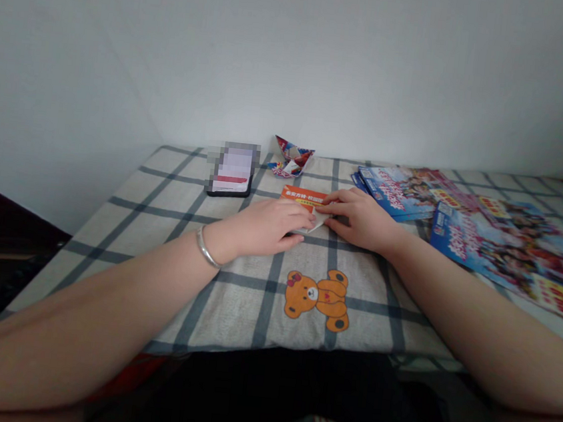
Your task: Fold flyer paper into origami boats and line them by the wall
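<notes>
Two hands of yours rest on a folded paper [305, 197] near the middle of the checked cloth [163, 192]. The paper has an orange band with print at its far edge and a white part nearer to you, and it lies flat on the cloth.

Your left hand [268, 227] lies palm down on the white part, with the fingers bent and the thumb low along the near side. It covers the paper there, so you cannot tell if it pinches an edge or only presses. Your right hand [361, 217] is open, with the fingers stretched to the left and the fingertips [326, 206] pressing on the right side of the paper. A silver bracelet [206, 247] sits on your left wrist.

Behind the paper, close to the wall, stands a small folded paper boat [291, 159]. To the left of it a dark phone [232, 173] lies flat. On the right side several colourful flyers [503, 248] are spread, overlapping each other, just beside your right hand. An orange bear print [318, 299] is on the cloth, nearer to you than both hands.
</notes>
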Tool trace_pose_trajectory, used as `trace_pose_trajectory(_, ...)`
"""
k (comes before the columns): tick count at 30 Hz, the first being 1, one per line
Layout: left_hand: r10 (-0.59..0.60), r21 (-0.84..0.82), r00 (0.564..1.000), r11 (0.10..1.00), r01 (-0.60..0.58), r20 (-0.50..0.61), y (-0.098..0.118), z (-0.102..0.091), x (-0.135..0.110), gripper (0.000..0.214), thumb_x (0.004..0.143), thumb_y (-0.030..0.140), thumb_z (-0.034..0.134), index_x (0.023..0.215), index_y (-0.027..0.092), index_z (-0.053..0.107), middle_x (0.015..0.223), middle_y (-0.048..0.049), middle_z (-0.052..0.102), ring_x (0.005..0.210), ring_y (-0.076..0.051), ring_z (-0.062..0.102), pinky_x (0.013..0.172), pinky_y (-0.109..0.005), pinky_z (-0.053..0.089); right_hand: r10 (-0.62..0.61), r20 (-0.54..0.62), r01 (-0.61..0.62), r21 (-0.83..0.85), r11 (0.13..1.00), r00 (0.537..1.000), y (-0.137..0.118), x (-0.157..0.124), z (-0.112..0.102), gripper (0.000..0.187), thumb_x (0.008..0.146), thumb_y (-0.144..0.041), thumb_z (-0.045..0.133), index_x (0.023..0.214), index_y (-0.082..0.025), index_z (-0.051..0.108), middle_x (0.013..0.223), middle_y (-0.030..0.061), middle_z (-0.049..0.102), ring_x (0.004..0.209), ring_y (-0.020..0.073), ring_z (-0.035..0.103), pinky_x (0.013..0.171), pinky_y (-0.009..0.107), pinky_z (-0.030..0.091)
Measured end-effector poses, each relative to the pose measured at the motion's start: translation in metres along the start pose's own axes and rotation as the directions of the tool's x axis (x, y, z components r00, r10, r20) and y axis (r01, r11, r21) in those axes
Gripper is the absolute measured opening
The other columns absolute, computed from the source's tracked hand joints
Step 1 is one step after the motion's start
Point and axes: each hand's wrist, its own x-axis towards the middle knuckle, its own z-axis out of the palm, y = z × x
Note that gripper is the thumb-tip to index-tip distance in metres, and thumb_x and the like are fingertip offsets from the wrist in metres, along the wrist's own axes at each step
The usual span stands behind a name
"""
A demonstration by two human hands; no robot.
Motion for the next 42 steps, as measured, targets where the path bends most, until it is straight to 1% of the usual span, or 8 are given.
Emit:
trace_pose_trajectory(6,-0.018,0.079,0.999,0.997,0.015,0.043,0.004,0.000,0.000,0.029,0.095,0.022,0.055,0.121,0.017,0.065,0.130,-0.0089,0.066,0.120,-0.024,0.062,0.105,-0.041,0.050,-0.055,-0.022,0.053,-0.085,0.995,0.998,-0.004,-0.001,-0.003,0.031,0.093,-0.024,0.058,0.118,-0.018,0.076,0.120,0.0132,0.071,0.106,0.0273,0.062,0.096,0.044,0.046)
trace_pose_trajectory(9,-0.048,0.119,0.997,0.992,0.040,0.066,0.008,-0.003,0.001,0.026,0.095,0.024,0.053,0.116,0.017,0.067,0.127,-0.0085,0.066,0.114,-0.025,0.063,0.100,-0.041,0.052,-0.121,-0.043,0.115,-0.124,0.986,0.992,-0.011,-0.002,-0.011,0.025,0.092,-0.024,0.061,0.110,-0.025,0.079,0.120,0.0078,0.072,0.105,0.0266,0.060,0.094,0.043,0.045)
trace_pose_trajectory(12,-0.072,0.136,0.993,0.989,0.059,0.094,0.011,-0.005,0.002,0.023,0.096,0.025,0.052,0.111,0.017,0.067,0.124,-0.0094,0.065,0.113,-0.025,0.063,0.098,-0.041,0.052,-0.177,0.029,0.179,-0.106,0.978,0.984,-0.019,-0.003,-0.018,0.024,0.095,-0.027,0.058,0.105,-0.025,0.080,0.106,0.0059,0.077,0.100,0.0247,0.061,0.091,0.041,0.045)
trace_pose_trajectory(18,-0.093,0.148,0.988,0.986,0.075,0.122,0.012,-0.006,0.002,0.025,0.096,0.028,0.051,0.111,0.014,0.065,0.121,-0.0115,0.065,0.113,-0.027,0.063,0.099,-0.043,0.051,-0.185,0.077,0.189,-0.038,0.981,0.980,-0.023,-0.004,-0.022,0.026,0.094,-0.023,0.057,0.109,-0.023,0.078,0.108,0.0057,0.077,0.099,0.0217,0.065,0.092,0.038,0.048)
trace_pose_trajectory(24,-0.030,0.107,0.993,0.994,0.017,0.115,0.012,-0.007,-0.002,0.023,0.095,0.027,0.054,0.114,0.018,0.065,0.130,-0.0110,0.060,0.118,-0.027,0.059,0.104,-0.043,0.048,-0.143,0.106,0.148,-0.047,0.988,0.984,-0.023,-0.004,-0.021,0.027,0.092,-0.020,0.056,0.105,-0.022,0.079,0.110,0.0071,0.075,0.100,0.0233,0.066,0.091,0.039,0.050)
trace_pose_trajectory(30,-0.072,0.035,0.991,0.997,0.068,0.115,0.011,-0.008,-0.002,0.020,0.094,0.028,0.057,0.109,0.018,0.066,0.125,-0.0097,0.062,0.115,-0.026,0.060,0.103,-0.043,0.048,-0.112,0.083,0.117,-0.065,0.991,0.990,-0.027,-0.002,-0.018,0.024,0.091,-0.021,0.056,0.099,-0.022,0.079,0.107,0.0074,0.075,0.097,0.0235,0.066,0.088,0.038,0.049)
trace_pose_trajectory(37,-0.069,-0.033,0.993,0.997,0.072,0.097,0.006,-0.005,-0.002,0.020,0.093,0.027,0.058,0.110,0.019,0.067,0.125,-0.0089,0.062,0.116,-0.024,0.060,0.104,-0.042,0.047,-0.183,0.072,0.186,-0.049,0.981,0.981,-0.031,-0.002,-0.020,0.027,0.094,-0.022,0.054,0.103,-0.023,0.079,0.107,0.0058,0.077,0.098,0.0220,0.066,0.090,0.038,0.046)
trace_pose_trajectory(42,-0.064,-0.048,0.995,0.997,0.068,0.080,0.006,-0.005,-0.002,0.020,0.094,0.026,0.057,0.109,0.020,0.067,0.127,-0.0087,0.062,0.116,-0.024,0.061,0.105,-0.042,0.047,-0.077,0.087,0.088,-0.122,0.989,0.993,-0.031,-0.002,-0.022,0.026,0.093,-0.026,0.056,0.099,-0.023,0.081,0.105,0.0052,0.077,0.096,0.0231,0.067,0.087,0.037,0.047)
